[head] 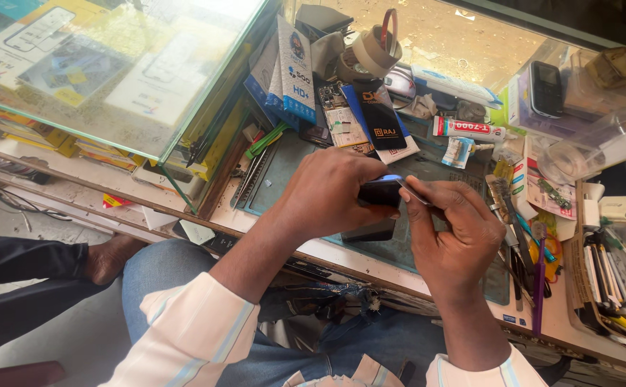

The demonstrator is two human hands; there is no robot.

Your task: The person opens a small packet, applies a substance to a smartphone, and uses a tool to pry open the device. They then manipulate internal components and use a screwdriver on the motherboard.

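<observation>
Glass case: a clear glass display cabinet sits at your far left, with printed boxes inside.
Tweezers: thin metal tweezers lie on the grey-green work mat, just left of your left hand.
Left hand: your left hand is closed around a dark rectangular smartphone, fingers curled over its top.
Phone: it is held up above the mat, between both hands, near the bench's front edge.
Right hand: your right hand pinches a thin flat pick against the phone's right end.
Glue: a white glue tube lies behind your right hand.
Brush: a purple-handled brush lies at the right.
</observation>
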